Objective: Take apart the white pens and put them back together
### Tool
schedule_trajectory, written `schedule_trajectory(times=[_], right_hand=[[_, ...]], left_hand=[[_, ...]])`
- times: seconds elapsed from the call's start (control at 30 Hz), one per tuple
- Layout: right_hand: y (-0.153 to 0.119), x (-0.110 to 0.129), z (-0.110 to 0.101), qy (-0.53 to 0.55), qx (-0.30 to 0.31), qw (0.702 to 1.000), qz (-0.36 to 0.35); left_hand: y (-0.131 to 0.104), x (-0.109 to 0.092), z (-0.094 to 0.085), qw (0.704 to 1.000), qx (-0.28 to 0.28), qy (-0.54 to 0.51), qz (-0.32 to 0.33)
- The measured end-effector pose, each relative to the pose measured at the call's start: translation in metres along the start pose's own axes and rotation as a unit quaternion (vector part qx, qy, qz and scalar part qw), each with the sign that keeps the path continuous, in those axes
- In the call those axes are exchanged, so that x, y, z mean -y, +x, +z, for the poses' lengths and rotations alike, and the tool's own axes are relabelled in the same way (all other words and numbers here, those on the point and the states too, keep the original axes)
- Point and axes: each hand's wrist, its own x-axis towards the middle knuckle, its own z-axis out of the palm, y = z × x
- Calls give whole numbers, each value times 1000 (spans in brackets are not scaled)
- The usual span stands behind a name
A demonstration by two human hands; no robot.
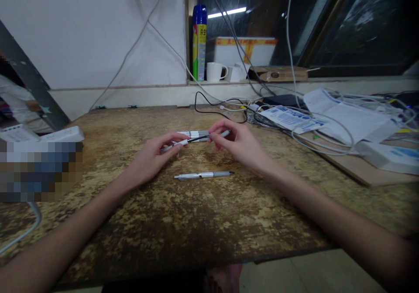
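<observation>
My left hand (152, 158) is closed around a white pen barrel (181, 143), fingertips pinching it. A thin dark pen refill (197, 139) runs from the barrel's right end to the fingertips of my right hand (238, 144). That hand is closed in a pinch, with a grey pen part (225, 133) showing among its fingers; how it joins the refill is hidden. Behind both hands lie white-and-grey pens (194, 134), partly covered. Nearer to me, a white pen with a grey grip (204, 175) rests flat on the worn wooden table (183, 223).
Tangled cables (340, 147), papers (352, 114) and a white power strip (389, 157) crowd the right side on a board. On the sill stand a spray can (199, 44) and a white mug (216, 72). A blurred patch (39, 166) covers something at the left.
</observation>
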Motion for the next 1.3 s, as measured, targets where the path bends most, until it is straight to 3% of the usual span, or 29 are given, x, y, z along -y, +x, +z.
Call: schedule_trajectory(times=[0.13,0.63,1.0,1.13,1.3], right_hand=[[-6,2,10,4,57,998,12],[-9,-2,10,21,121,990,71],[-6,-2,9,54,111,988,96],[-2,-5,5,58,75,991,94],[3,-11,-1,21,0,999,33]], left_hand=[[0,-2,1,1000,7,3,10],[-1,1,2,1000,20,-3,23],[-1,-6,4,1000,20,-5,21],[0,-7,2,1000,5,1,9],[0,-6,2,1000,-8,-4,1]])
